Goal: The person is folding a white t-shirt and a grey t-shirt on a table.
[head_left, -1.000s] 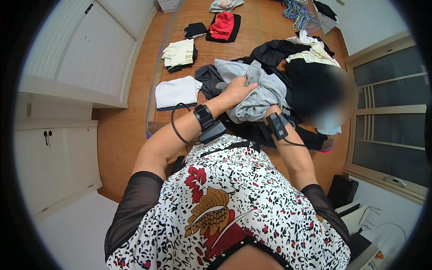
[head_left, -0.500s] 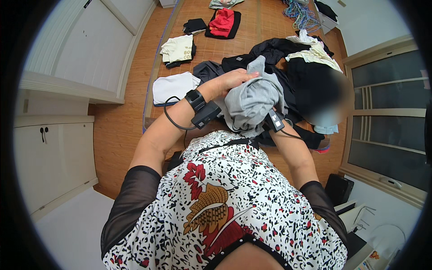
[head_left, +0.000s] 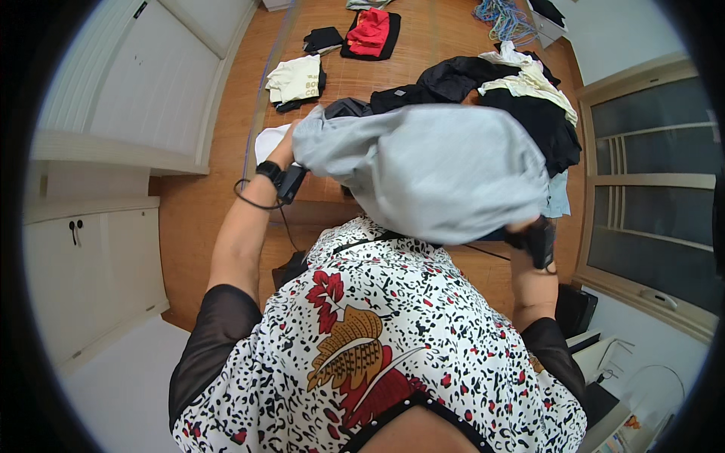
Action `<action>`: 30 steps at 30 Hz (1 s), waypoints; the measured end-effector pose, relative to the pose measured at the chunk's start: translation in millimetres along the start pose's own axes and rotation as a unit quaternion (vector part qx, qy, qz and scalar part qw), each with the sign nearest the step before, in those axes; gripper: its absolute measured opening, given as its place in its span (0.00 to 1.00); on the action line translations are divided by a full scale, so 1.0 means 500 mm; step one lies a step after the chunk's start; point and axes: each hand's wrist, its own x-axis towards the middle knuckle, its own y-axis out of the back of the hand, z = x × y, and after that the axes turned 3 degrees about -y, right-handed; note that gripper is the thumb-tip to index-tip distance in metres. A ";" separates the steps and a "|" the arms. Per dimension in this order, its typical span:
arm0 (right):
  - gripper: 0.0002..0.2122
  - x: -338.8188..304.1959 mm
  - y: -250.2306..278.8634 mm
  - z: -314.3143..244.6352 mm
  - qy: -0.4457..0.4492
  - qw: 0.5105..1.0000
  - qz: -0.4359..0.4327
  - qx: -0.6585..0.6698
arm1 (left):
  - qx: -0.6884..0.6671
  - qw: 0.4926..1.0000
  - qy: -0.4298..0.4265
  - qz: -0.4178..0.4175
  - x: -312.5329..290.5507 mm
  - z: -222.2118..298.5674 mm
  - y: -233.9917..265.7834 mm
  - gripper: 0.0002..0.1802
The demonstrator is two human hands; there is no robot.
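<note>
My left hand (head_left: 285,148) grips the grey cloth (head_left: 453,170) above the near edge of the mat (head_left: 432,47); my right hand's (head_left: 521,225) hold I can't tell. Swinging wide could disturb the white pile (head_left: 267,143) by the left edge.

Room in home, exact kind unclear: tall white panelled doors (head_left: 136,90) at left, low white cupboard (head_left: 102,264) with dark handles (head_left: 76,230), wood-look floor (head_left: 185,272), small white drawer unit (head_left: 547,29) toward far right, framed glazed panels (head_left: 653,211) at right. Folded clothes (head_left: 293,79) and loose garments (head_left: 547,124) lie on brown mat-like surface (head_left: 359,81).
</note>
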 end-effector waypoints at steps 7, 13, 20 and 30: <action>0.17 0.021 0.033 -0.023 0.179 0.913 0.143 -0.336 | 0.051 0.997 0.029 0.057 0.079 -0.032 0.029 0.22; 0.12 0.157 -0.064 -0.154 0.036 0.851 -0.067 0.520 | 0.145 0.956 -0.255 0.003 0.002 0.161 -0.153 0.22; 0.13 0.199 -0.181 -0.189 -0.109 0.960 0.028 0.257 | 0.360 0.811 -0.436 -0.153 -0.127 0.245 -0.371 0.31; 0.16 0.189 -0.092 -0.131 -0.101 0.957 -0.161 0.219 | 0.026 0.986 -0.136 -0.088 -0.022 0.204 -0.257 0.10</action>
